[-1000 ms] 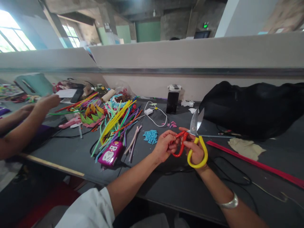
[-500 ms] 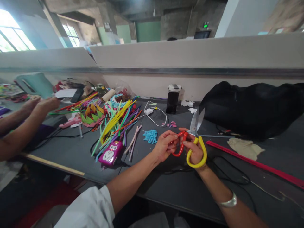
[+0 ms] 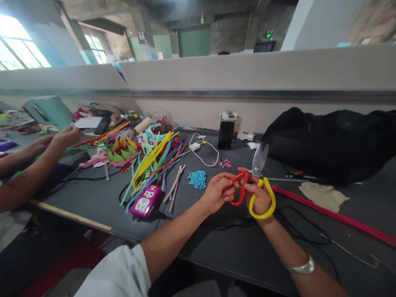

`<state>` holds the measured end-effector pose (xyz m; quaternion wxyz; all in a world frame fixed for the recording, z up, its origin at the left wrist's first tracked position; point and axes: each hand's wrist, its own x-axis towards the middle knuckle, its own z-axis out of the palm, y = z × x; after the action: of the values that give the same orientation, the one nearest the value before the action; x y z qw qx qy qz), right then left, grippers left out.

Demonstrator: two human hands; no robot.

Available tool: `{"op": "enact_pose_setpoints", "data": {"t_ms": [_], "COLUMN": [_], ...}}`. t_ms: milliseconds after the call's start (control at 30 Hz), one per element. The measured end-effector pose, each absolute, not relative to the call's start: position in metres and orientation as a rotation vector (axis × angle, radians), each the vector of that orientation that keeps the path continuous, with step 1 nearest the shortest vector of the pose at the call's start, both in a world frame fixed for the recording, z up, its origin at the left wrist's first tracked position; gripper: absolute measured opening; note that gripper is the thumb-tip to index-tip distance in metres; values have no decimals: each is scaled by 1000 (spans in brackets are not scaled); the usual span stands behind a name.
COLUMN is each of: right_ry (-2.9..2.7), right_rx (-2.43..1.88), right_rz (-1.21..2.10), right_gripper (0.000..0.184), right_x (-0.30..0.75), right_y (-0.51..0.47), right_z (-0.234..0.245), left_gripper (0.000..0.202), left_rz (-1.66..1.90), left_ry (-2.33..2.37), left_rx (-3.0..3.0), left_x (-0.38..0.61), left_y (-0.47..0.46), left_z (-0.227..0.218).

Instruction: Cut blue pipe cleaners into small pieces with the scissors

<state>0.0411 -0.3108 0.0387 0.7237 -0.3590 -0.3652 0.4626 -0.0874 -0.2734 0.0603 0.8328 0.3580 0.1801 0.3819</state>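
Observation:
My right hand (image 3: 259, 197) is closed around scissors (image 3: 256, 163) that have one red and one yellow loop handle. The yellow loop hangs around its palm and the blades point up and away, slightly apart. Beside the red loop, my left hand (image 3: 218, 192) has its fingers pinched together near the right fingertips. Anything between those left fingers is too small or hidden to make out. A pile of short blue pieces (image 3: 197, 180) lies to the left of my hands, and a few small pink pieces (image 3: 227, 163) lie beyond them.
Fuzzy coloured stems (image 3: 151, 161) and a purple power strip (image 3: 145, 201) lie on the left. A black bag (image 3: 328, 144) and a red stem bundle (image 3: 334, 212) are on the right. A phone (image 3: 225, 135) leans on a bottle behind. A co-worker's hands (image 3: 64, 136) are far left.
Both my hands and the scissors have shifted slightly right. My left fingers have changed position a little by the red handle. The co-worker's hands have moved slightly.

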Motion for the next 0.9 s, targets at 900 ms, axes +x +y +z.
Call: {"op": "enact_pose_setpoints", "data": {"t_ms": [900], "right_ry": [-923], "right_rx": [-870], "right_rz": [989], "right_gripper": [38], "right_x": [43], "right_y": [-313], "right_z": [38], "left_gripper": [23], "left_rz": [787], "left_ry": [446], "left_rx": [800], "left_x": [-89], "left_y": [-270], "left_z": [55]}}
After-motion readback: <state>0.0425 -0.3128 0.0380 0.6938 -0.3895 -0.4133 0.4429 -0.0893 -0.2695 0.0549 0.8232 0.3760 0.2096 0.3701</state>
